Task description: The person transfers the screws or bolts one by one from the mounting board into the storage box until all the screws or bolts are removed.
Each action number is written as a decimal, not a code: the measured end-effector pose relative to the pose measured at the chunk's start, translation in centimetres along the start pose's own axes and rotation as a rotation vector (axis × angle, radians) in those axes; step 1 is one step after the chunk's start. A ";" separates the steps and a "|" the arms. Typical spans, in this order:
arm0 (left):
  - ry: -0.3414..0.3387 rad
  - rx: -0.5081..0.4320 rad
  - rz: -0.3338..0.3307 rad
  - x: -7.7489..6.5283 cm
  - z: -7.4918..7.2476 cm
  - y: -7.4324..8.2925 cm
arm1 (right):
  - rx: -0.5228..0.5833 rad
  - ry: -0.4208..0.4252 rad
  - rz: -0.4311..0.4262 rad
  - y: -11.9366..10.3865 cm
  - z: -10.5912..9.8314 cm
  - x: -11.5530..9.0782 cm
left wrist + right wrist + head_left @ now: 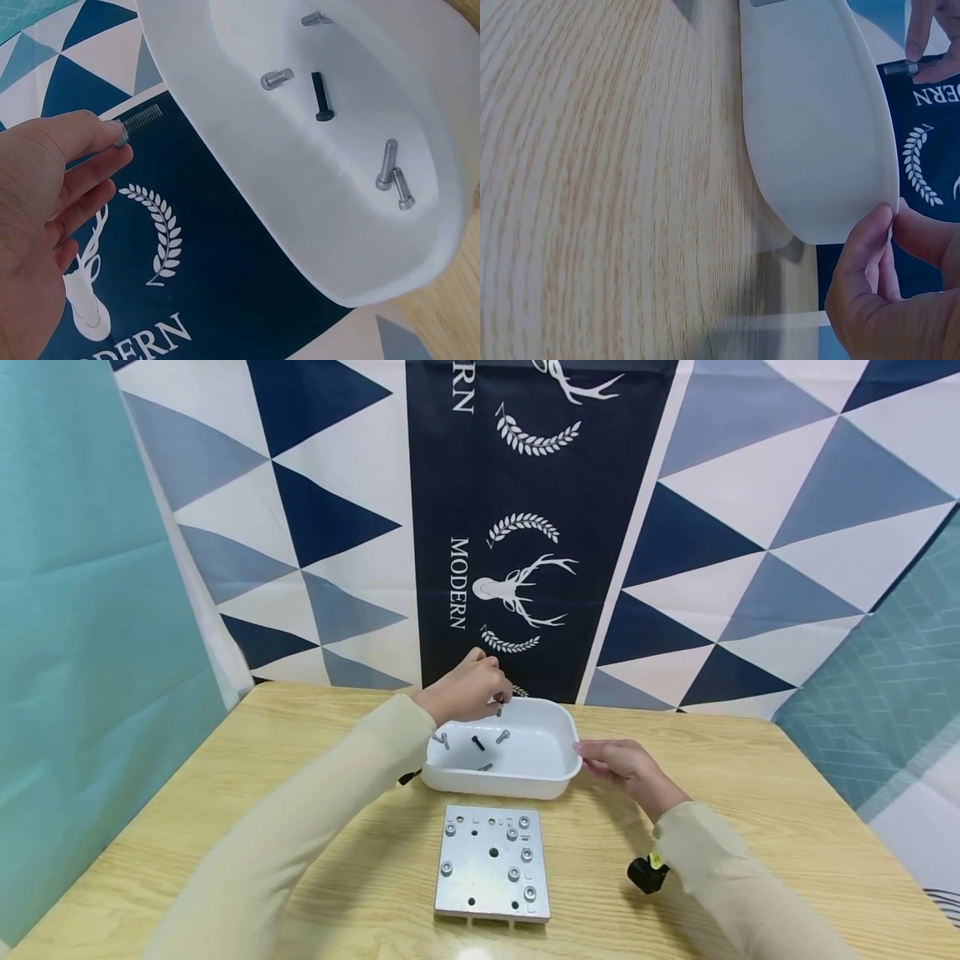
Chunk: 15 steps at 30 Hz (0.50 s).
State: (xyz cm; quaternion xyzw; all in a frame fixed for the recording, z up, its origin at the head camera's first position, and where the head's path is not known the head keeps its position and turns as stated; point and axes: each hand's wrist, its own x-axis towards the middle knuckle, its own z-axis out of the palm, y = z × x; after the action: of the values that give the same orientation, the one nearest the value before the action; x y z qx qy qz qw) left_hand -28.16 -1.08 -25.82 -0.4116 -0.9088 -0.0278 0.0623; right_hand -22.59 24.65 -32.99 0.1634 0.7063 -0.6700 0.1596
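Note:
My left hand (471, 687) is over the far rim of a white plastic bin (528, 762). Between its thumb and fingertips it pinches a silver socket-head screw (141, 124) by the head, the threaded end sticking out. My right hand (626, 766) pinches the bin's right rim between thumb and fingers, as the right wrist view shows (896, 274). Inside the bin lie a black screw (322, 97) and several silver screws (388, 161). Nearer me, a flat metal plate (480, 885) lies on the table, with silver screws seated in several of its holes and other holes bare.
The wooden table (637, 935) extends out on both sides of the bin and plate. Directly behind it hangs a patterned cloth (360, 602) with triangles and a dark deer panel. A teal curtain (90, 635) hangs at the left.

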 end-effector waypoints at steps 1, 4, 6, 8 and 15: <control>-0.001 -0.002 0.001 0.0 0.0 0.0 | -0.006 0.002 0.002 0.0 0.1 0.0; 0.000 -0.003 0.003 -0.1 0.0 0.1 | -0.019 0.015 0.011 0.0 0.3 0.1; 0.005 -0.005 0.000 0.0 0.0 0.2 | -0.022 0.016 0.014 0.0 0.3 0.1; 0.012 -0.003 -0.003 0.0 0.1 0.2 | -0.015 0.021 0.019 -0.1 0.3 0.1; 0.010 0.018 0.000 -0.6 0.4 0.6 | -0.006 0.013 0.014 -0.1 0.2 0.0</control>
State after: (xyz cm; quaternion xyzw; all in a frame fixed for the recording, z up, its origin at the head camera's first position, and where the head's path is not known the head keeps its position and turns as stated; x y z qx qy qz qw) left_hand -27.34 -1.10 -26.25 -0.4109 -0.9087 -0.0217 0.0706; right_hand -22.63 24.47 -32.96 0.1724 0.7080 -0.6658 0.1602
